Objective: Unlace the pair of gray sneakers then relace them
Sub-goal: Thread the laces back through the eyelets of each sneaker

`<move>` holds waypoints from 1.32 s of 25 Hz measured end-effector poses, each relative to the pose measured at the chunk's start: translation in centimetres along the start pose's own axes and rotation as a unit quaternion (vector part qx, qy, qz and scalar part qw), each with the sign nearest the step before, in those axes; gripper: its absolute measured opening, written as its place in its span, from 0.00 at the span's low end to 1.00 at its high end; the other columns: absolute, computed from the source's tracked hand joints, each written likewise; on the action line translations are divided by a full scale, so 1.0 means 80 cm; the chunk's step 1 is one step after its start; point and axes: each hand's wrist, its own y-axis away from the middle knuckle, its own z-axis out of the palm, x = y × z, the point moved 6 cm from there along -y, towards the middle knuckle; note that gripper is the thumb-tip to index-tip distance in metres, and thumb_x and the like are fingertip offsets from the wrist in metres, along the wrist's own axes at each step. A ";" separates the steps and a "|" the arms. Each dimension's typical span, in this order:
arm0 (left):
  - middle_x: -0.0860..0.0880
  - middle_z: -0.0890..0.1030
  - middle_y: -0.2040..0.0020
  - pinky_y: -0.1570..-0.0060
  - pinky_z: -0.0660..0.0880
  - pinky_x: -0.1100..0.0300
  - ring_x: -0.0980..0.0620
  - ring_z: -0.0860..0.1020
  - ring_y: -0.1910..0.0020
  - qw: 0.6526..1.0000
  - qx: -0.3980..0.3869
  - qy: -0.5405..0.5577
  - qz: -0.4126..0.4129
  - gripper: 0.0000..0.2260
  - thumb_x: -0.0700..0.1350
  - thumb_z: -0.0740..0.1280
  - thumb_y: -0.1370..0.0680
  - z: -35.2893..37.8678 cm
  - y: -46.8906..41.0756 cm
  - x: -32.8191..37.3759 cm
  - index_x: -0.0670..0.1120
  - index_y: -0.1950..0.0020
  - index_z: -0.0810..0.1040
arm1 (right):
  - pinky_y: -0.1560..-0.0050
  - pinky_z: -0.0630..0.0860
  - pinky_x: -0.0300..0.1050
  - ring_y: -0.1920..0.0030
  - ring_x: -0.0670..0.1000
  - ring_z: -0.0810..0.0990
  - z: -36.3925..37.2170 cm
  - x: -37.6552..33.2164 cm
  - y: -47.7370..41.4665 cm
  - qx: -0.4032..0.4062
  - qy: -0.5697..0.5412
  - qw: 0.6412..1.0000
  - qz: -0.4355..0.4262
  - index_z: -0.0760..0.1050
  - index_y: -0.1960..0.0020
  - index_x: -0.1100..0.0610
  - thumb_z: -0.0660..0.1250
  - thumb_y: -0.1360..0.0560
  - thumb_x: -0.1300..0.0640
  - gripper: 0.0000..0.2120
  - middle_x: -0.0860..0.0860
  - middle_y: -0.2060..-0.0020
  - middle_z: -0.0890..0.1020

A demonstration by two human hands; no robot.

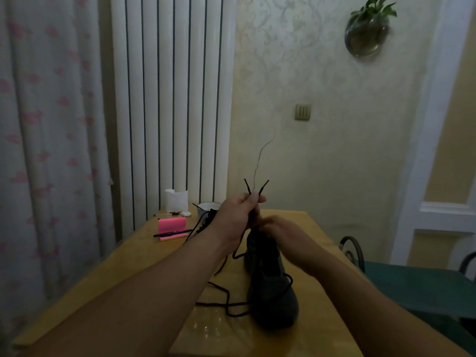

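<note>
A dark gray sneaker (273,295) lies on the yellow table (144,256), toe toward me. Its black lace (226,302) trails in loops over the table to the shoe's left. My left hand (234,217) is raised above the shoe's heel end and pinches both lace tips, which stick up above the fingers. My right hand (286,235), blurred, rests at the shoe's collar, fingers curled around the lace strands just below my left hand. A second dark sneaker (208,217) is mostly hidden behind my left hand.
A pink block with a black pen (172,228) lies at the table's far left. A white bowl (208,206) and a white paper holder (176,199) stand at the far edge by the radiator. A green chair (412,284) stands to the right.
</note>
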 end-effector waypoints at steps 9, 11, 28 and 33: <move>0.51 0.83 0.48 0.51 0.77 0.67 0.68 0.81 0.56 0.965 -0.091 -0.239 0.064 0.17 0.50 0.55 0.11 0.034 0.021 0.011 0.44 0.34 0.81 | 0.49 0.77 0.36 0.42 0.44 0.83 -0.028 -0.023 -0.022 0.065 -0.101 0.992 -0.049 0.80 0.32 0.53 0.57 0.13 0.52 0.16 0.48 0.42 0.85; 0.45 0.84 0.50 0.43 0.80 0.53 0.48 0.83 0.47 0.959 -0.099 -0.257 0.065 0.18 0.52 0.56 0.11 0.034 0.022 0.011 0.46 0.31 0.80 | 0.50 0.78 0.37 0.43 0.45 0.83 -0.030 -0.018 -0.024 0.073 -0.145 0.986 -0.033 0.83 0.36 0.52 0.60 0.14 0.53 0.14 0.48 0.45 0.86; 0.52 0.63 0.69 0.70 0.60 0.61 0.55 0.59 0.73 0.981 -0.088 -0.163 -0.059 0.22 0.58 0.52 0.12 0.049 0.016 -0.087 0.50 0.64 0.64 | 0.77 0.55 0.38 0.77 0.45 0.58 -0.114 -0.072 -0.153 0.156 -0.355 0.917 0.091 0.70 0.56 0.56 0.52 0.13 0.59 0.14 0.47 0.73 0.63; 0.52 0.63 0.70 0.67 0.61 0.57 0.55 0.60 0.73 0.976 -0.090 -0.170 -0.099 0.23 0.57 0.55 0.12 0.046 0.010 -0.123 0.52 0.66 0.64 | 0.72 0.65 0.39 0.73 0.46 0.64 -0.089 -0.022 -0.181 0.107 -0.325 0.931 0.127 0.74 0.49 0.60 0.54 0.12 0.58 0.12 0.48 0.70 0.67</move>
